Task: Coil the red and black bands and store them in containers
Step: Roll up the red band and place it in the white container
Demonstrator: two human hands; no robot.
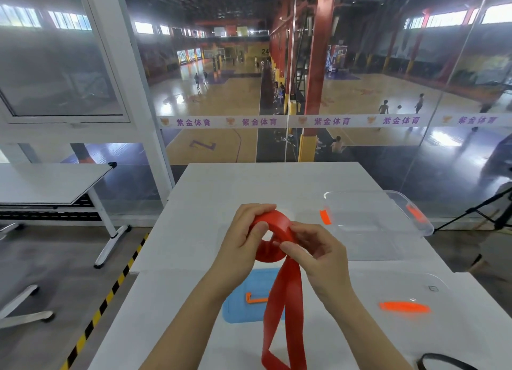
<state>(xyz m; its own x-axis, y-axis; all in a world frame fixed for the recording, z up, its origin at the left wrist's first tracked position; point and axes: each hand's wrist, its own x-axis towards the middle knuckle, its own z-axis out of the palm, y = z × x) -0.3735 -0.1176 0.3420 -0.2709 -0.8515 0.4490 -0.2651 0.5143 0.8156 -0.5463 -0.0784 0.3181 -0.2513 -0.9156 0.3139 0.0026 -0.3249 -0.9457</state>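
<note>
A red band (279, 308) is partly rolled into a coil held above the white table (194, 203). My left hand (243, 236) grips the coil from the left, thumb over its rim. My right hand (313, 250) pinches the band at the coil's right side. The loose end hangs down toward the bottom edge of the view. A black band (446, 362) lies at the bottom right corner, partly out of view. A clear container (410, 222) with orange clips stands to the right of my hands.
A blue lid (243, 311) with an orange clip lies under the hanging band. A clear lid (432, 289) with an orange handle lies at the right. A folding table (50, 184) stands to the left, a glass wall behind.
</note>
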